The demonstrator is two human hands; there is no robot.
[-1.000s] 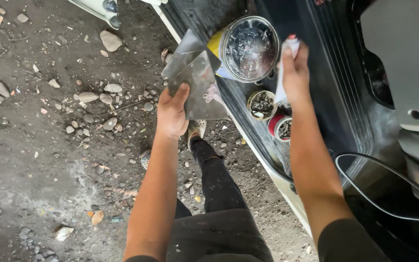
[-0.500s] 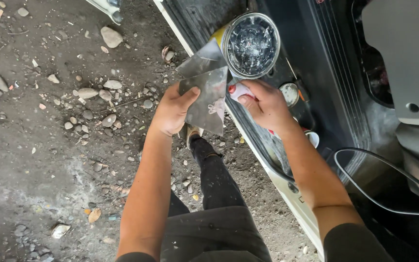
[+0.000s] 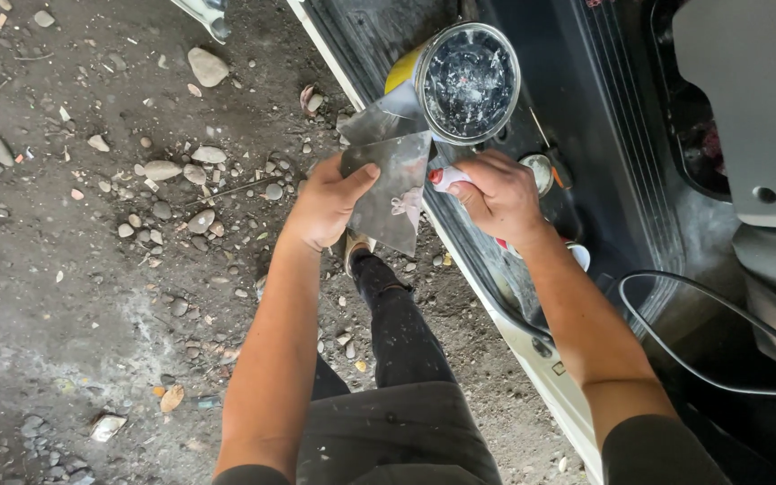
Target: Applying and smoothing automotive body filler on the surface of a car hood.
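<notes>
My left hand [image 3: 327, 202] grips a flat metal mixing plate [image 3: 390, 187] by its left edge, thumb on top; a second metal blade [image 3: 379, 120] sits behind it. A small blob of pinkish putty [image 3: 407, 205] lies on the plate. My right hand [image 3: 498, 193] is closed around a white tube with a red cap [image 3: 448, 177], its tip against the plate's right edge. Just above stands an open yellow tin [image 3: 466, 81] with a dark glossy filling.
The tin and small round containers [image 3: 542, 171] rest on a dark vehicle floor [image 3: 604, 117] behind a white sill [image 3: 532, 346]. A black cable [image 3: 675, 296] loops at right. Gravel and stones [image 3: 119, 180] cover the ground at left. My dark trouser leg [image 3: 397, 314] is below.
My right hand came down from the vehicle floor with the tube and brought it to the plate. The left hand kept holding the plate in place.
</notes>
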